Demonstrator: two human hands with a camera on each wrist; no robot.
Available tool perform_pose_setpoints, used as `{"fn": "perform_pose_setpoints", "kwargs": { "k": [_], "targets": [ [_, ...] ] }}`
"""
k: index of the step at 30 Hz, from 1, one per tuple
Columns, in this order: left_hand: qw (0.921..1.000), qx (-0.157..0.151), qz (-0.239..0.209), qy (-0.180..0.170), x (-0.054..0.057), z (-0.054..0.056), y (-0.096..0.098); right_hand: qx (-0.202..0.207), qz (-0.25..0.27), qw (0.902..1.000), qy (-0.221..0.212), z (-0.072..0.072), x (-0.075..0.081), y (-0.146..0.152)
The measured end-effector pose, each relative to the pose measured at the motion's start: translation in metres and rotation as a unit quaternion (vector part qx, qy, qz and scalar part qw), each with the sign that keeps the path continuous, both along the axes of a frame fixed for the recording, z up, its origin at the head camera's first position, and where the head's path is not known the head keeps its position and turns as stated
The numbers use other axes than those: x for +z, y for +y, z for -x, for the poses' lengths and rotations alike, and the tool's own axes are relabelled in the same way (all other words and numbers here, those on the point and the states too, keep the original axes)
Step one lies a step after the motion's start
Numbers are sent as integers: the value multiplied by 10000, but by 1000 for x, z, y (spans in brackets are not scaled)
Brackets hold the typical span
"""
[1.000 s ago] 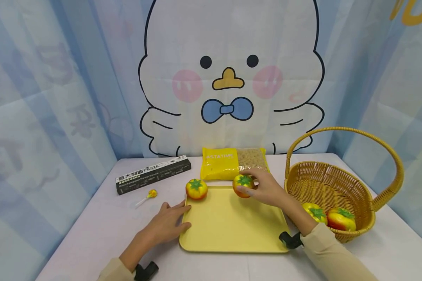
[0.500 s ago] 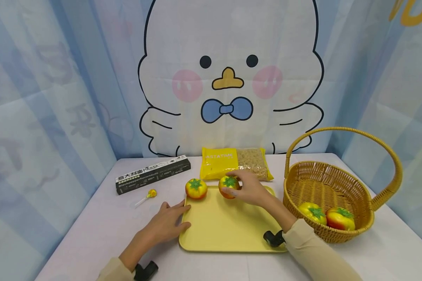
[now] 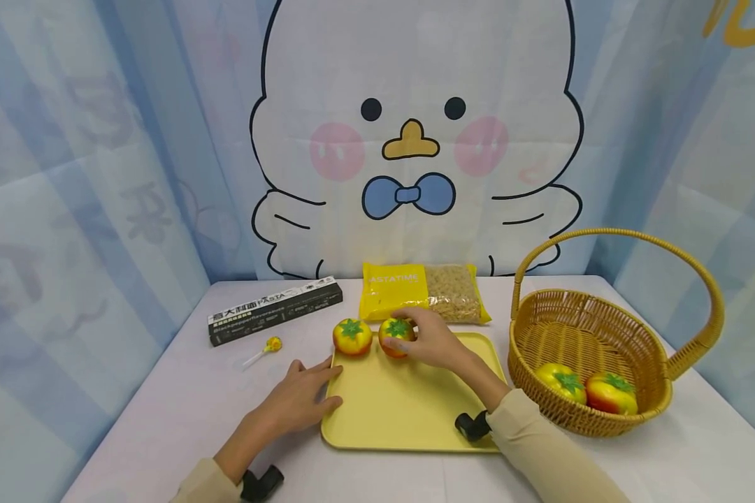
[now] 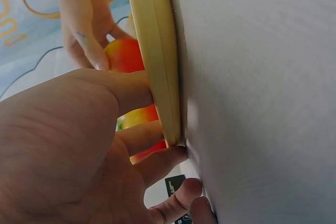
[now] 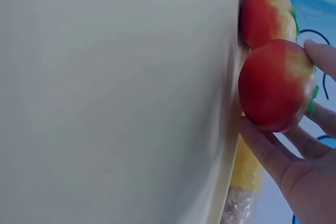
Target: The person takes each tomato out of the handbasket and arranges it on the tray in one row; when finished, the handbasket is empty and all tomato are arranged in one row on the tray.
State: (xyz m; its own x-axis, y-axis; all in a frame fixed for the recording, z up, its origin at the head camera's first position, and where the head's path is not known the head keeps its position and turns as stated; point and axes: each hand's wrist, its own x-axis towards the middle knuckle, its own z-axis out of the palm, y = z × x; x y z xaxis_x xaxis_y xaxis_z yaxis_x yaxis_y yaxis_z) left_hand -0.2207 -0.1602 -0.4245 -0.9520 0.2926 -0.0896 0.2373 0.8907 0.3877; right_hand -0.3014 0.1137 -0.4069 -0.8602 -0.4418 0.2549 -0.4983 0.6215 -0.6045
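In the head view, my right hand (image 3: 429,340) holds a yellow-and-red toy tomato (image 3: 395,337) with a green leafy top by its fingertips. The right wrist view shows this tomato (image 5: 275,85) between thumb and fingers, over the tray's rim. Just left of it, a second toy tomato (image 3: 352,337) sits at the back left corner of the yellow tray (image 3: 409,412). Spread fingers of my left hand (image 3: 298,402) touch the tray's left edge; the left wrist view has the thumb and fingers of that hand (image 4: 68,140) against the rim (image 4: 157,51).
A wicker basket (image 3: 579,335) with a tall handle stands on the right, holding two more toy tomatoes (image 3: 610,392). Behind the tray lies a yellow pasta bag (image 3: 393,290). A black pasta box (image 3: 275,311) and a lollipop (image 3: 270,346) lie at the left.
My right hand has moved left along the tray's back edge with the toy tomato, close to the other one. The left hand has stayed at the tray's edge.
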Motion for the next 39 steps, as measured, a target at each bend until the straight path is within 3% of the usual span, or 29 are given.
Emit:
{"fn": "perform_pose_setpoints", "kwargs": {
  "k": [19,39],
  "targets": [
    [10000,13,35,12,1,-1,-1,-149,-37,9998,-134,9,-9,-12],
    [10000,-15,-67,23,-1,0,-1,-247,-235,9991,-256,7,-6,-15]
  ]
}}
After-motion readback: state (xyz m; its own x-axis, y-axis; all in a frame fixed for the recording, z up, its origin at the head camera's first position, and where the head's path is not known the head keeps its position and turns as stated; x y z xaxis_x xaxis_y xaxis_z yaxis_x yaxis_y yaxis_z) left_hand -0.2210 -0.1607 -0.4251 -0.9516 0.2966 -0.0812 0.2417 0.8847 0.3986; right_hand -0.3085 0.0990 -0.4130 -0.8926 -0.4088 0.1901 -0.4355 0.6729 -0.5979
